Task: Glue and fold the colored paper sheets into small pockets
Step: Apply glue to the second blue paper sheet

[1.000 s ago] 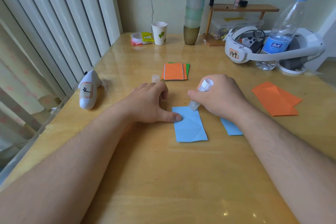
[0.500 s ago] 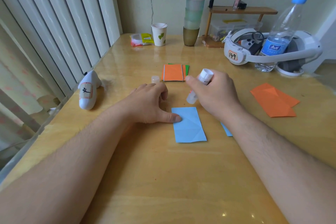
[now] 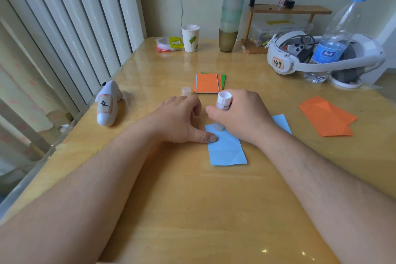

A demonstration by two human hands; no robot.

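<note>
- At frame centre, on the wooden tabletop (image 3: 192,210): blue paper sheet (image 3: 227,148), creased, lying flat.
- Left hand (image 3: 182,120): fingers curled under, thumb tip pressing the sheet's left edge.
- Right hand (image 3: 242,113): wrapped around a white glue stick (image 3: 222,105), its lower end touching the sheet's upper edge.
- Glue cap (image 3: 186,91): upright, just above the left hand.
- Second blue sheet (image 3: 282,122): partly hidden under the right wrist.
- Orange-and-green folded stack (image 3: 207,83): above the hands.
- Orange folded sheets (image 3: 327,119): at right.
</note>
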